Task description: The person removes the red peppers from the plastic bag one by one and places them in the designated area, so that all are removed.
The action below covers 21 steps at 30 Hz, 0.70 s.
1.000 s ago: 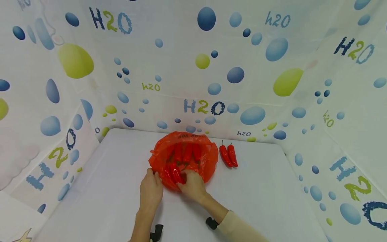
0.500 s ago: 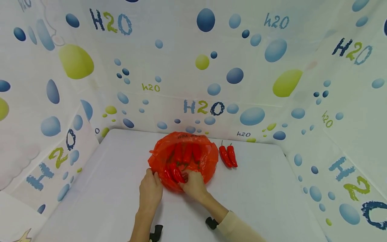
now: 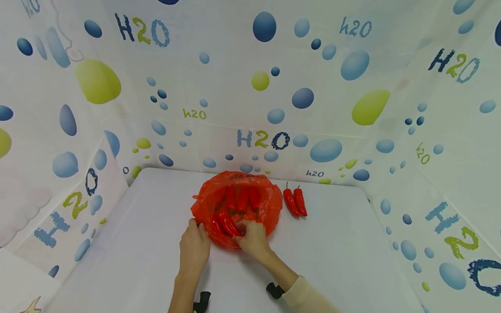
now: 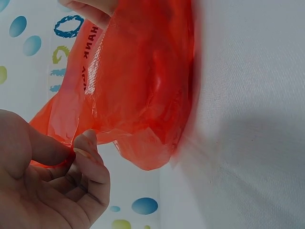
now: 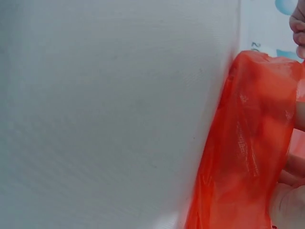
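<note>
Two bare hands work at one red plastic bag (image 3: 271, 217) standing open on one white table (image 3: 336, 252). On the left, the left hand (image 3: 195, 246) pinches the rim. Inside, at least five red peppers (image 3: 242, 199) show: three behind, two in front. The right hand (image 3: 254, 241) reaches in, thumb and fingers closed on a front pepper's (image 3: 228, 223) lower end. Rightmost, two loose peppers (image 3: 299, 201) lie side by side, seen only from the head. Only the left wrist view shows the pinch clearly.

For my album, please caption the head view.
Left hand pinches a red bag, right hand partly inside, among peppers; two more peppers outside.
</note>
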Available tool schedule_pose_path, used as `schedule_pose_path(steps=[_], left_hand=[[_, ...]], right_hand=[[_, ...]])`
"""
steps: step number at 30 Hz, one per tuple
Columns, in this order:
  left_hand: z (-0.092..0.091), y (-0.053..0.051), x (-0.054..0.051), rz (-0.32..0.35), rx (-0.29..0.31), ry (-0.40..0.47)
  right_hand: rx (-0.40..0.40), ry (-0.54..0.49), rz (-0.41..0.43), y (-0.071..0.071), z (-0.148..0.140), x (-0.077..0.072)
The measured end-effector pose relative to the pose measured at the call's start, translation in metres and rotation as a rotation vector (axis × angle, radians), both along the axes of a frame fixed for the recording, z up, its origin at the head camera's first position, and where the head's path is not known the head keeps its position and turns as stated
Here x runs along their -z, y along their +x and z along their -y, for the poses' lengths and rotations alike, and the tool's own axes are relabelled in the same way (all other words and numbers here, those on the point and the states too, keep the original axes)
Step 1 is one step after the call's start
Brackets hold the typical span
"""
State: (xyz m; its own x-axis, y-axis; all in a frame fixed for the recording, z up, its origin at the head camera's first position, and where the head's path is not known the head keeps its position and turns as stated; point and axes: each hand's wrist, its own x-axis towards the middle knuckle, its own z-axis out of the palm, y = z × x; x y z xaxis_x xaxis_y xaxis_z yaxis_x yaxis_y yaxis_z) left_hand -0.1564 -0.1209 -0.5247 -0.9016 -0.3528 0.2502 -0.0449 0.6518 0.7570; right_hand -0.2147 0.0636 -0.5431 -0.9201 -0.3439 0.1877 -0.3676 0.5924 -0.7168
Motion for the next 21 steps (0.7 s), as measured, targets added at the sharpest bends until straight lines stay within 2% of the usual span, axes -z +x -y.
schedule_pose_path(steps=[8, 15, 21], left_hand=[[-0.001, 0.002, -0.003, 0.006, 0.005, 0.011], [-0.002, 0.003, -0.003, 0.008, 0.015, 0.006], [-0.002, 0.002, -0.001, -0.001, 0.004, 0.002]], right_hand=[[0.041, -0.036, 0.067, 0.005, -0.004, -0.009], [0.062, -0.068, 0.046, 0.007, -0.009, -0.018], [0.078, -0.135, 0.070, 0.006, -0.018, -0.023]])
